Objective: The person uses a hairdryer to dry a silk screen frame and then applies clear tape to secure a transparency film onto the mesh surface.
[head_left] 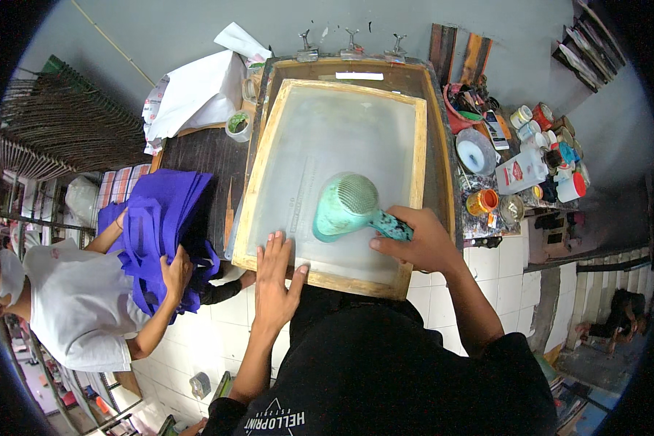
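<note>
A wooden-framed printing screen (356,131) with pale grey mesh lies before me, tilted slightly on a larger frame beneath. Over its lower middle is a teal hair dryer (345,207) with dark smudges, its round grille facing up. My right hand (418,243) is wrapped round the dryer's handle near the screen's right edge. The dryer's nozzle points left toward the mesh; how far above it cannot be judged. Flat on the near left corner rests my left hand (275,280), fingers spread across the wood and onto the mesh.
At left, a co-worker in a white shirt holds purple fabric bags (156,225). Metal clamps (351,49) line the far edge. Paint jars (482,202), a clear bowl (476,151) and a white jug (522,171) crowd the right shelf. A plastic cup (238,126) stands left of the screen.
</note>
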The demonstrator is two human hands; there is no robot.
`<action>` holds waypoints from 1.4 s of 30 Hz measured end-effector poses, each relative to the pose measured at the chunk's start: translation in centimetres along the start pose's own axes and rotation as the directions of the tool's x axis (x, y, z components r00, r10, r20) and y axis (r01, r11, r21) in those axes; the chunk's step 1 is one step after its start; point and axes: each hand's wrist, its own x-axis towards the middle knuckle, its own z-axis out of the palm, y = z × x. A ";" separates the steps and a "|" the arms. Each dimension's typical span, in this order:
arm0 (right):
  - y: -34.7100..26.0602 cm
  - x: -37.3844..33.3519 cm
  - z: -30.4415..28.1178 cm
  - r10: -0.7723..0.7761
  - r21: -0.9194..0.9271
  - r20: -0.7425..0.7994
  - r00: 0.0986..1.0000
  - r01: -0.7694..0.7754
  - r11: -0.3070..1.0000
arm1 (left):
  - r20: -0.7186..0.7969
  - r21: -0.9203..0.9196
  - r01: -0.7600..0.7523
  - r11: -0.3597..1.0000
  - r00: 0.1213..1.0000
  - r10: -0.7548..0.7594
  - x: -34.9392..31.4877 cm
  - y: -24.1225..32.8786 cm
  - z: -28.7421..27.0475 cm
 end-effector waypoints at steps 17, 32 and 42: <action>2.3 -8.3 -3.6 0.433 0.280 -0.311 0.846 -0.354 0.893 | 0.103 -0.140 -0.180 0.974 0.975 0.195 0.4 1.8 1.3; 1.8 -5.4 -0.1 0.251 0.044 -0.356 0.900 -0.252 0.967 | -0.035 -0.593 0.100 0.799 0.988 -0.150 0.5 0.4 1.7; -0.7 -5.0 1.2 0.186 0.019 -0.115 0.976 -0.185 0.983 | 0.016 -0.462 0.062 0.885 0.998 -0.062 1.7 3.5 0.9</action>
